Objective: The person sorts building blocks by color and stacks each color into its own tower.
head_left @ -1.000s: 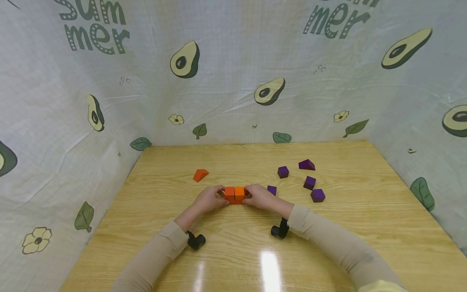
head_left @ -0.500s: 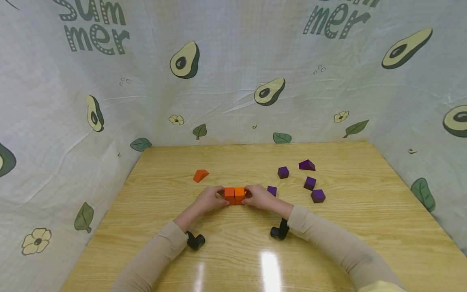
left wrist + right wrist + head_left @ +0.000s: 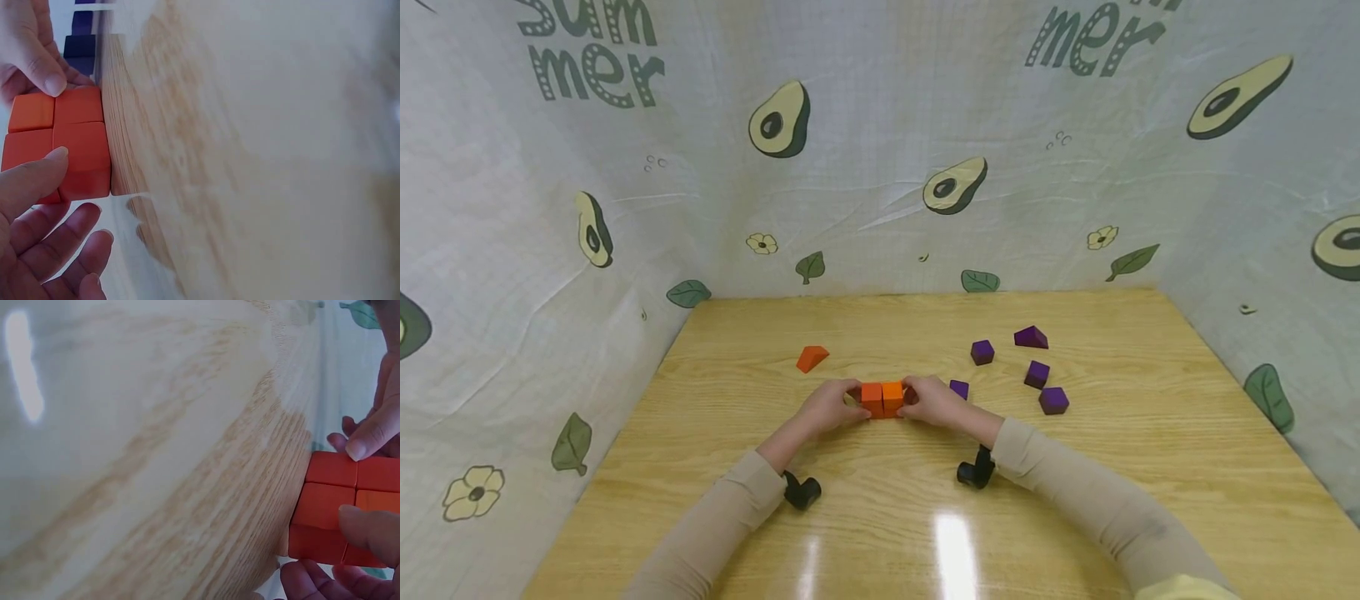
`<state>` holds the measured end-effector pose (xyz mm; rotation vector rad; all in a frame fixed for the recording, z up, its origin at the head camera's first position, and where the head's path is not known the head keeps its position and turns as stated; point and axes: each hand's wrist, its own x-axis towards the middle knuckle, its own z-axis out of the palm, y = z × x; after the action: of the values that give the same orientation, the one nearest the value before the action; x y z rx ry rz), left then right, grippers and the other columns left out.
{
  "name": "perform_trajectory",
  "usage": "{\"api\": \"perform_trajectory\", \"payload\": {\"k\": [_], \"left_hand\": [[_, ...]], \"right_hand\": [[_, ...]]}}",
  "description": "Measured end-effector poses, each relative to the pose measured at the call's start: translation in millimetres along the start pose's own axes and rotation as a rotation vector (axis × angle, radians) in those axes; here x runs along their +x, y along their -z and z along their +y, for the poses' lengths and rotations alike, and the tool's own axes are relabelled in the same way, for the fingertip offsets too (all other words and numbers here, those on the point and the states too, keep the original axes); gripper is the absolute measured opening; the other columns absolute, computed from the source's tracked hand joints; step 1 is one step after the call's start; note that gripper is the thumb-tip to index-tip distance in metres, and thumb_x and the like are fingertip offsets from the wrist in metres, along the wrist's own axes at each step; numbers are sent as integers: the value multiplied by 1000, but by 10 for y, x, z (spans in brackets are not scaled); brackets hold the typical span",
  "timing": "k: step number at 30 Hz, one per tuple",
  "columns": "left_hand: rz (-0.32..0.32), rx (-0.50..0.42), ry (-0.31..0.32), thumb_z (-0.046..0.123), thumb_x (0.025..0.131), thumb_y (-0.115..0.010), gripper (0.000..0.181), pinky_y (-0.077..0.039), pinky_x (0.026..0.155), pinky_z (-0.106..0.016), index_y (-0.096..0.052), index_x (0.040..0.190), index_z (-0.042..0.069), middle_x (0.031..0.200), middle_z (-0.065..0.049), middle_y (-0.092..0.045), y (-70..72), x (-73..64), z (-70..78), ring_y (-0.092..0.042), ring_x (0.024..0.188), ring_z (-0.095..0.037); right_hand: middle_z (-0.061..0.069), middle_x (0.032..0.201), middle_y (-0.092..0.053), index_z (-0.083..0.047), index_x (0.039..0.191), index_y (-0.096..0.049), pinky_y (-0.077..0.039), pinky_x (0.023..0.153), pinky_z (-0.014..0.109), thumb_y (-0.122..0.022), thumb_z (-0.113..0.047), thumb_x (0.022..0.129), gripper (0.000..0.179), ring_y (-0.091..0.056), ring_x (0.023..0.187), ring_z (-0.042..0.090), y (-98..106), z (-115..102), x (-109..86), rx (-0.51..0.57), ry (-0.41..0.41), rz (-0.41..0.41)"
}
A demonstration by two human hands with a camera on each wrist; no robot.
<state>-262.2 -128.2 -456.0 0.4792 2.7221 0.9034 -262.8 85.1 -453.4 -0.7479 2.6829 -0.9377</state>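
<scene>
I had both hands gripping one compact stack of blocks (image 3: 882, 402) near the middle of the wooden surface (image 3: 880, 525). The left hand (image 3: 832, 407) pinched its left end and the right hand (image 3: 934, 402) its right end, thumbs on the near side. My wrist views showed the blocks two over two, touching: the upper right one was a brighter orange block (image 3: 892, 394), the others red. A red-orange wedge (image 3: 812, 358) lay beyond the left hand. Just past the right hand, and partly hidden by it, I saw a purple cube (image 3: 958, 388); three more purple cubes (image 3: 1037, 374) and a purple wedge (image 3: 1032, 337) lay farther right.
</scene>
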Motion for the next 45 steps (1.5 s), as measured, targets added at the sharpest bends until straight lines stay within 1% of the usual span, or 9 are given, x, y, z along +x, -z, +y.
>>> {"api": "perform_trajectory", "payload": {"k": [4,8,17,20,27,30,37,42,45], "left_hand": [[-7,13,-12,23,78,-73,38,-46,79,-34,-62,111,8,98,-2,-64,2,0,-7,-58,89,-16],[-7,19,-19,23,78,-73,38,-46,80,-35,-62,111,7,98,-3,-64,-1,2,-12,-58,91,-17],[-5,30,-5,24,78,-73,40,-46,83,-36,-62,113,8,100,-2,-64,4,8,-7,-58,94,-18],[-4,30,3,24,78,-73,40,-45,84,-36,-62,113,8,99,-2,-64,5,7,-2,-58,94,-18],[1,61,-8,25,79,-72,40,-46,81,-36,-61,114,9,96,-1,-65,-1,2,-3,-58,92,-18],[4,78,1,27,79,-72,42,-46,82,-36,-60,116,11,97,-1,-65,-9,5,-7,-59,92,-18],[-2,102,19,29,80,-71,50,-45,84,-38,-55,123,9,104,-3,-64,16,-19,19,-58,97,-20],[-12,95,55,30,79,-72,53,-45,82,-38,-53,126,15,108,-3,-62,72,-62,40,-57,96,-20],[-8,117,61,29,79,-72,51,-44,83,-39,-54,125,17,109,-2,-63,122,-91,36,-57,98,-21]], "right_hand": [[10,92,-64,2,109,-56,-49,74,29,-70,-12,80,34,-59,80,16,16,1,-7,17,-2,-4],[10,93,-64,3,107,-57,-49,74,30,-69,-12,81,32,-59,81,17,25,-3,-17,11,13,-6],[10,93,-64,3,105,-58,-49,75,31,-69,-10,81,29,-59,80,17,25,-3,-18,1,29,-7],[10,94,-65,2,106,-58,-49,76,31,-68,-10,82,29,-59,81,17,20,-4,-14,-2,31,-13],[10,96,-64,2,107,-58,-49,76,31,-67,-11,83,29,-60,83,17,29,-16,-16,-3,29,-20],[10,96,-64,2,107,-58,-49,76,31,-67,-11,83,29,-59,83,17,33,-17,-18,-2,26,-22],[10,95,-64,2,107,-57,-48,75,30,-68,-12,82,31,-58,81,15,21,-15,-4,-12,4,-18],[10,95,-63,3,108,-56,-48,75,31,-69,-12,81,33,-57,81,15,12,-10,-7,2,-18,-16],[9,93,-63,3,108,-56,-48,74,30,-69,-12,81,33,-56,79,15,12,-7,-6,-3,-19,-19]]}}
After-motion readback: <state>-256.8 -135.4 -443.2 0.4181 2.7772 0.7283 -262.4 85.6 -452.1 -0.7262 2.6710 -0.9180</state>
